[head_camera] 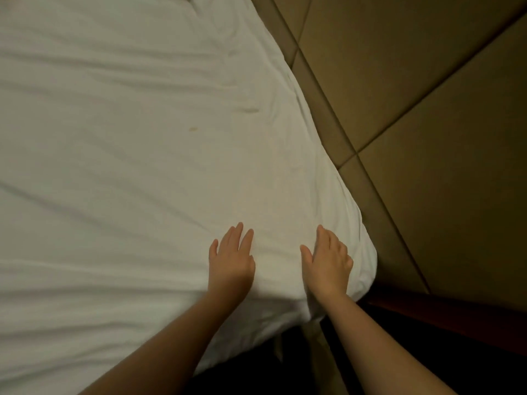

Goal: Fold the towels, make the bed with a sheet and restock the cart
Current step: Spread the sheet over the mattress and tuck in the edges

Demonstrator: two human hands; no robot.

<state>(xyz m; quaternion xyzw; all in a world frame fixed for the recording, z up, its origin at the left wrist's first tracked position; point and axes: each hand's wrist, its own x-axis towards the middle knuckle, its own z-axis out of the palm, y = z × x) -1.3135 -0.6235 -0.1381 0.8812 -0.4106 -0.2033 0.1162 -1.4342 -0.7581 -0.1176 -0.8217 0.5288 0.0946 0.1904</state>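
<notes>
We see the white sheet [128, 155] spread across the bed, filling most of the view, with long soft creases, a small yellowish mark near the middle and its corner wrapped down beside the tan padded wall [427, 81]. Our left hand [231, 263] lies flat on the sheet near that corner, fingers straight and slightly spread. Just beside it, our right hand [328, 263] presses palm-down closer to the edge, fingers extended, gripping nothing.

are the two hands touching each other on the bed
Apart. The head view shows a strip of white sheet between the left hand and the right hand, and no fingers reach across it.
</notes>
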